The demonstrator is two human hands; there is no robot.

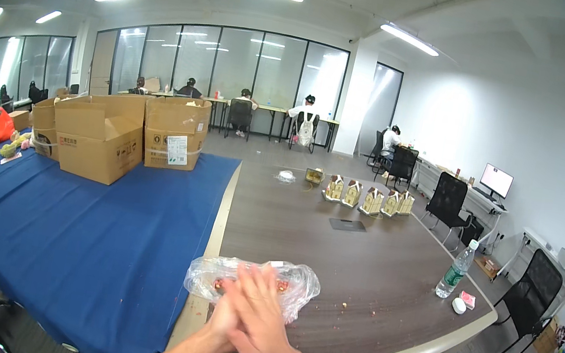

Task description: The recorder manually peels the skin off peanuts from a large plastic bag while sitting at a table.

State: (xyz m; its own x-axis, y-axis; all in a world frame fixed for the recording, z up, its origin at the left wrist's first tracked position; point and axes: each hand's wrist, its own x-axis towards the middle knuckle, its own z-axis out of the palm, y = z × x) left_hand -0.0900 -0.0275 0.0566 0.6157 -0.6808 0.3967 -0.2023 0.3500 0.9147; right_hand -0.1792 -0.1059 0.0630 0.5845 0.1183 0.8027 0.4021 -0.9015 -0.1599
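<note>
My right hand [260, 322] lies over my left hand [227, 315], palms together. The right fingers stretch forward, and the left hand is partly hidden beneath them. Dark bands circle both wrists. Under and around my fingertips is a crumpled clear plastic bag [305, 285], spread near the table's front edge. Small red and brown bits show inside it, too small to name. Neither hand visibly grips anything.
Left stands a blue cloth [139, 227] with cardboard boxes [96, 149]. On the brown tabletop [372, 266] are several small model houses [371, 200], a dark flat rectangle [347, 225], crumbs [345, 305], a water bottle [457, 269], a white round object [459, 305] and a pink packet [467, 300]. People sit beyond.
</note>
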